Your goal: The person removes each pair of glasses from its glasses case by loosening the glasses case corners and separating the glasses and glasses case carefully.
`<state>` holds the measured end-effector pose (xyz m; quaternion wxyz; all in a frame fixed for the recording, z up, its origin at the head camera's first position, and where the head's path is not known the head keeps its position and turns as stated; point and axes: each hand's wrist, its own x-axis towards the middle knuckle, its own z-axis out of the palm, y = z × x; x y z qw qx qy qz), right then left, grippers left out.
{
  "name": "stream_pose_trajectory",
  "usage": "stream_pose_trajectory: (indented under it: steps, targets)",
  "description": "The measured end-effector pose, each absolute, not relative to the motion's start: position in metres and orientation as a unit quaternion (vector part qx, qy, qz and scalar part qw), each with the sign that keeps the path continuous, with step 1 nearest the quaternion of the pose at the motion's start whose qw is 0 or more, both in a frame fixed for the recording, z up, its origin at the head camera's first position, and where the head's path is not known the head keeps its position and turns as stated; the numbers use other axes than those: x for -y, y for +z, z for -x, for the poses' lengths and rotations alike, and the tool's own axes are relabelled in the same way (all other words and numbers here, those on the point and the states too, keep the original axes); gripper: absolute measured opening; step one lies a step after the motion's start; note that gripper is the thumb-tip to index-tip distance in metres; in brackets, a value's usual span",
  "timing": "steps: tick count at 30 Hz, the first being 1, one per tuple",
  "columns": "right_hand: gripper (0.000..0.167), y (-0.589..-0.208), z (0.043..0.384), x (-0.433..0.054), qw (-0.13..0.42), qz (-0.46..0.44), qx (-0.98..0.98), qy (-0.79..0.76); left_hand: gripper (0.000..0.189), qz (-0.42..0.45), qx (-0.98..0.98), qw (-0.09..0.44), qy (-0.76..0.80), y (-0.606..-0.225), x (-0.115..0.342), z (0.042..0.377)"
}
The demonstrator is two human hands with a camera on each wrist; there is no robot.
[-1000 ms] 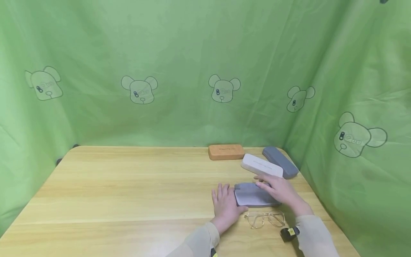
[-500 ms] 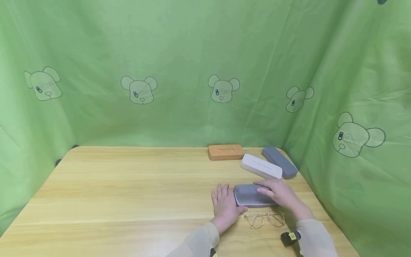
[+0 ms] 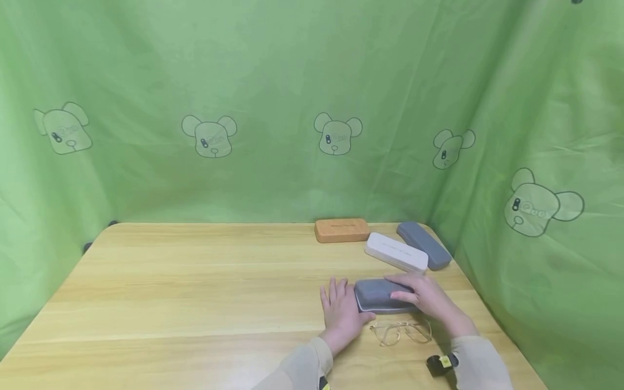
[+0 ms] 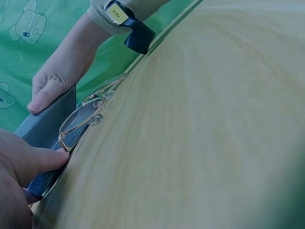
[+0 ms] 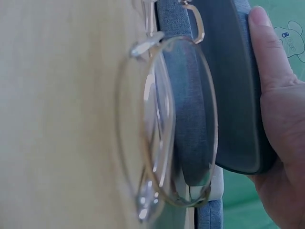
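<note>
A grey-blue glasses case (image 3: 372,295) lies on the table at the right, its lid partly raised. The lid's dark lining (image 5: 228,95) faces the right wrist camera. My right hand (image 3: 429,298) grips the lid at its right end, thumb on the outside. On the table at the case's left end rests my left hand (image 3: 341,311), fingers straight and spread, its thumb along the front corner of the base. In front of the case stand thin gold-framed eyeglasses (image 3: 382,336), arms towards me, with neither hand on them. Their lens covers part of the case in the right wrist view.
Behind the case are a white glasses case (image 3: 396,252), another grey-blue case (image 3: 425,245) and an orange case (image 3: 342,231) near the back edge. Green curtains (image 3: 273,179) surround the wooden table (image 3: 170,303) at the back and sides.
My right hand has come slightly down and towards me with the lid. A pale, flat surface showed on the case before; the lid's darker, rounded outside shows now. My left hand stays put.
</note>
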<state>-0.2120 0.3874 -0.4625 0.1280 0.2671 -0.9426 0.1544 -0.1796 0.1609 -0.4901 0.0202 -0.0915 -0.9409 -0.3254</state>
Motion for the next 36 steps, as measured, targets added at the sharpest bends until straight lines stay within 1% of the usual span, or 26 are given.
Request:
stream_pose_trajectory:
  steps: [6, 13, 23, 30, 36]
  targets:
    - [0.050, -0.465, 0.208, -0.389, 0.128, -0.265, 0.944, 0.151, 0.077, 0.089, 0.939, 0.018, -0.332, -0.490, -0.163, 0.180]
    - [0.052, -0.463, 0.204, -0.387, 0.125, -0.261, 0.945, 0.150, 0.075, 0.090, 0.938, 0.021, -0.333, -0.490, -0.162, 0.179]
    - [0.059, -0.460, 0.200, -0.382, 0.104, -0.248, 0.949, 0.164, 0.076, 0.084, 0.942, 0.013, -0.324, -0.493, -0.162, 0.181]
    - [0.063, -0.459, 0.199, -0.379, 0.109, -0.246, 0.949, 0.165, 0.075, 0.085, 0.943, 0.014, -0.322, -0.492, -0.162, 0.182]
    - [0.066, -0.457, 0.198, -0.378, 0.097, -0.239, 0.952, 0.165, 0.077, 0.083, 0.945, 0.011, -0.316, -0.490, -0.162, 0.180]
